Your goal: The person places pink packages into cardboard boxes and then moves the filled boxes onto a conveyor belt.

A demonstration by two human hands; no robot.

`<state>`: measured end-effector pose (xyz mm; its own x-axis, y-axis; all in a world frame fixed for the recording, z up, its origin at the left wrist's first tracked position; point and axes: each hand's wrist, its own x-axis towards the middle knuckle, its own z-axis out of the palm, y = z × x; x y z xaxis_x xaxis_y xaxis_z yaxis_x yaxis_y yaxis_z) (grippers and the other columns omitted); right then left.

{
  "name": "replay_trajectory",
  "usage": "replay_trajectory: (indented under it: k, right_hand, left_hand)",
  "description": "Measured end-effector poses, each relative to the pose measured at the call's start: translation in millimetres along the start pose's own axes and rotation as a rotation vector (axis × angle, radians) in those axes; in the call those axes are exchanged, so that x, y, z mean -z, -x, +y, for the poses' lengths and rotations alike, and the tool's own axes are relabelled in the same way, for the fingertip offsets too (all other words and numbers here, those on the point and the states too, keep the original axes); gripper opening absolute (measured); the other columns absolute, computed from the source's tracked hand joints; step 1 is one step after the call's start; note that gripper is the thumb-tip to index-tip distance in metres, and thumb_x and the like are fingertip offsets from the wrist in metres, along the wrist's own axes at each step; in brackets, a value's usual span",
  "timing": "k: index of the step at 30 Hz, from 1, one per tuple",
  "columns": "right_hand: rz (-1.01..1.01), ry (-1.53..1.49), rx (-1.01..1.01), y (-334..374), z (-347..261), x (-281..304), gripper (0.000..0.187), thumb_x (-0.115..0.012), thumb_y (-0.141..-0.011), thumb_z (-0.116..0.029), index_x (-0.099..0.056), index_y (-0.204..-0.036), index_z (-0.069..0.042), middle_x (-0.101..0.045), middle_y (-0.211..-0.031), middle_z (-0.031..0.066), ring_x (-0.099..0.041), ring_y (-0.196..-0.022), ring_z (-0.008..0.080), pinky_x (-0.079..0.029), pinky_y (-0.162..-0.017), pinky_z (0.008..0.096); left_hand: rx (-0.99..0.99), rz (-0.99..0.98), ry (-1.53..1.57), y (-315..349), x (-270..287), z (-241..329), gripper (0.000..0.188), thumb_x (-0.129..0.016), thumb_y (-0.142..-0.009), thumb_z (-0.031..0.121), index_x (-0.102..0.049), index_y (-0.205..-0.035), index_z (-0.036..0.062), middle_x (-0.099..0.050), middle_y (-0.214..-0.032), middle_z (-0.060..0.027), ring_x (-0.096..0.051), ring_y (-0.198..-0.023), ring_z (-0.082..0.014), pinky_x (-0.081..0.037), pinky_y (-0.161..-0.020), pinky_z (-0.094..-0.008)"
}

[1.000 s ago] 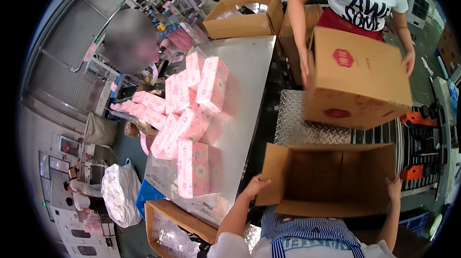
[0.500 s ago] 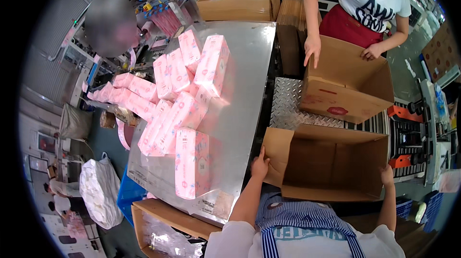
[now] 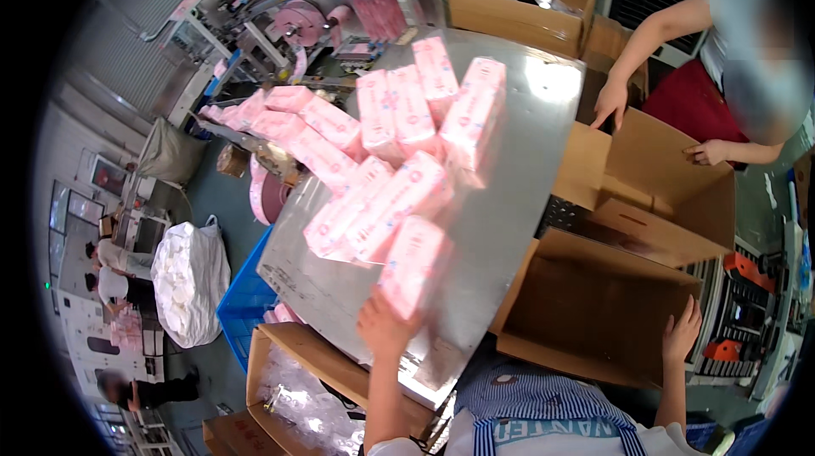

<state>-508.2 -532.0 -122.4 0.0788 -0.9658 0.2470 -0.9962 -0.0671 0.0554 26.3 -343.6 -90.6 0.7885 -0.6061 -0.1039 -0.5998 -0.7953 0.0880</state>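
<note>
My left hand is at the near end of a pink-and-white tissue pack, its fingers and thumb around that end; they are slightly blurred. The pack lies on the metal table, nearest me of several similar packs. At the right, an open cardboard box stands in front of me. My right hand rests at its right wall, fingers stretched out and not gripping it.
Across from me, a co-worker's hands are on a second open box. The metal table lies between the packs and boxes. Near left are a box of clear plastic and a blue crate. A roller conveyor runs at the right.
My left hand has left the near box's flap and moved left to the nearest tissue pack. My right hand's fingers are now straighter at the box wall. The view has turned left.
</note>
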Motion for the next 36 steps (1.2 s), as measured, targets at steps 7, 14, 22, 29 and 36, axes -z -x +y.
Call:
replay_trajectory:
  k: [7, 14, 22, 29, 36]
  right_hand:
    - [-0.245, -0.668, 0.409, -23, -230, 13, 0.057, -0.066, -0.078, -0.01, -0.041, -0.129, -0.002, -0.048, -0.124, 0.0205, -0.047, -0.116, 0.0357, -0.039, -0.099, 0.0415]
    - [-0.704, -1.193, 0.291, 10, -320, 3, 0.062, -0.063, -0.086, -0.019, -0.032, -0.134, 0.002, -0.047, -0.124, 0.0211, -0.054, -0.109, 0.0299, -0.045, -0.09, 0.0374]
    - [-0.789, -1.166, 0.405, -17, -371, 7, 0.072, -0.063, -0.087, -0.025, -0.023, -0.138, 0.004, -0.045, -0.129, 0.0247, -0.05, -0.117, 0.0324, -0.044, -0.094, 0.0381]
    - [-1.084, -1.421, 0.03, -103, -416, -4, 0.05, -0.057, -0.091, -0.031, -0.043, -0.128, -0.001, -0.061, -0.109, 0.0129, -0.059, -0.093, 0.0175, -0.048, -0.079, 0.0307]
    - [-0.516, -0.906, 0.855, -149, -524, -13, 0.036, -0.058, -0.086, -0.026, -0.054, -0.115, -0.005, -0.058, -0.096, 0.0137, -0.057, -0.089, 0.0293, -0.045, -0.078, 0.0391]
  left_hand:
    - [-0.149, 0.545, -0.057, -155, 20, -4, 0.092, -0.069, -0.065, 0.062, -0.04, -0.135, 0.0079, -0.049, -0.124, -0.0211, -0.05, -0.111, -0.0354, -0.036, -0.093, -0.0508]
    - [-0.129, -0.11, -0.105, -218, 60, 16, 0.088, -0.06, -0.075, 0.062, -0.038, -0.131, -0.0022, -0.058, -0.112, -0.0197, -0.058, -0.107, -0.0281, -0.051, -0.076, -0.0395]
    - [0.262, 0.195, 0.397, -292, 42, -11, 0.094, -0.068, -0.072, 0.042, -0.017, -0.146, 0.0117, -0.036, -0.133, -0.0235, -0.044, -0.121, -0.0396, -0.044, -0.093, -0.0448]
    - [-0.105, -0.225, 0.342, -178, 42, -81, 0.101, -0.074, -0.063, 0.032, -0.018, -0.146, 0.0196, -0.037, -0.128, -0.0285, -0.049, -0.111, -0.0428, -0.045, -0.091, -0.0457]
    - [0.198, -0.043, 0.586, -16, 22, -126, 0.101, -0.076, -0.068, 0.033, -0.017, -0.145, 0.0073, -0.037, -0.135, -0.0283, -0.046, -0.12, -0.0382, -0.041, -0.096, -0.0421]
